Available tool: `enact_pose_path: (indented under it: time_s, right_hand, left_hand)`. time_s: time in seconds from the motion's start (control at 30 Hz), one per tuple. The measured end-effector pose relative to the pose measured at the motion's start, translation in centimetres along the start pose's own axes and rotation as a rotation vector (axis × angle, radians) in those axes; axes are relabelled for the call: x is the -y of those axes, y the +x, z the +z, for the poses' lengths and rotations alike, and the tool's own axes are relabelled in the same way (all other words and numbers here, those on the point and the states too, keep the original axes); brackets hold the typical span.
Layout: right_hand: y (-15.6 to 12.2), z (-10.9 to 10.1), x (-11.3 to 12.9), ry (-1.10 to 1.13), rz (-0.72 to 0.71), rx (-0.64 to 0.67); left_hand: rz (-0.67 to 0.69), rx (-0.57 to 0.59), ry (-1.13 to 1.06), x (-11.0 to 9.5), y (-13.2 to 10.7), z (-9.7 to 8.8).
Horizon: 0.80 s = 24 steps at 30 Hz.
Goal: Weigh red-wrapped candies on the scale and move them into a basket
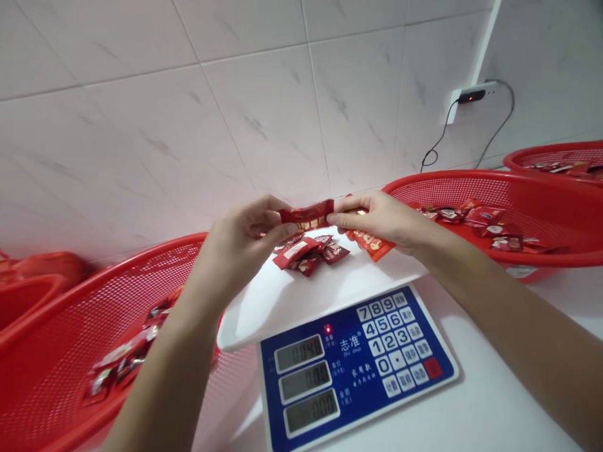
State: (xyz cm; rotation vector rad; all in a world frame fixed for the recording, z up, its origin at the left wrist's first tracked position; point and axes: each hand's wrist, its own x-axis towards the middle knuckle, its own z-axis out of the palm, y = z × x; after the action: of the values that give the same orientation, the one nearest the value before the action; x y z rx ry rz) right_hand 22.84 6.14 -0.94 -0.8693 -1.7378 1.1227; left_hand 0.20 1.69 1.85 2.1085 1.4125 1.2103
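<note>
Above the white pan (277, 301) of a weighing scale, a small dark red snack packet (311, 216) is stretched between my two hands. My left hand (247, 242) pinches its left end between thumb and fingers. At the other end, my right hand (384, 220) pinches it between thumb and fingertips. A brighter orange-red packet (374, 245) shows just below my right hand; whether the palm holds it or it rests on the pan I cannot tell. Several red and maroon packets (308, 256) lie in a small pile on the pan, under the pinched one.
The scale's blue keypad panel (353, 370) faces me, its displays lit. Red mesh baskets with wrapped packets stand at left (51, 351) and right (471, 182), another (551, 150) farther right. A white tiled wall (264, 107) rises behind, with a power strip (471, 95) and cables.
</note>
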Motion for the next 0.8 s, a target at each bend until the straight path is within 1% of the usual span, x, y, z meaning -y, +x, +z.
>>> enact_pose_path:
  time_s: [0.07,0.13,0.17,0.2,0.23,0.3,0.37,0.43,0.5,0.57,0.6,0.67,0.7,0.8]
  right_hand:
    - [0.0,-0.3,0.1,0.029,0.031,-0.011]
    - [0.0,-0.5,0.3,0.106,0.103,0.031]
    - [-0.1,-0.5,0.4,0.161,0.138,0.065]
    - [-0.1,-0.5,0.6,0.219,0.168,0.098]
    - [-0.2,-0.4,0.7,0.266,0.189,0.120]
    - [-0.3,-0.2,0.9,0.313,0.198,0.126]
    - [-0.4,0.0,1.0,0.298,0.180,0.094]
    - [-0.3,0.2,1.0,0.267,0.151,0.052]
    - [-0.3,0.3,1.1,0.240,0.134,0.024]
    - [-0.2,0.5,1.2,0.234,0.127,0.016]
    - [-0.2,0.5,1.3,0.238,0.122,0.019]
    - [-0.3,0.7,1.4,0.247,0.115,0.032]
    - [-0.3,0.7,1.4,0.249,0.110,0.042]
    - [-0.4,0.7,1.3,0.235,0.096,0.070]
  left_hand:
    - [0.029,-0.157,-0.003,-0.3,-0.2,0.2]
    - [0.070,-0.280,0.001,-0.7,-0.5,0.4]
    - [0.105,-0.309,0.019,-0.7,-0.5,0.5]
    - [0.152,-0.314,0.051,-0.8,-0.6,0.6]
    - [0.208,-0.302,0.092,-0.7,-0.6,0.7]
    - [0.305,-0.241,0.171,-0.4,-0.5,0.7]
    - [0.325,-0.195,0.191,-0.1,-0.3,0.7]
    - [0.229,-0.193,0.128,0.2,-0.1,0.5]
    - [0.075,-0.177,-0.004,0.4,0.0,0.4]
    - [-0.060,-0.085,-0.132,0.3,0.0,0.3]
    - [-0.098,-0.023,-0.176,0.3,0.1,0.3]
    - [-0.124,0.069,-0.209,0.1,0.1,0.4]
    - [-0.119,0.086,-0.213,0.1,0.1,0.5]
    - [-0.087,0.062,-0.235,0.1,0.2,0.8]
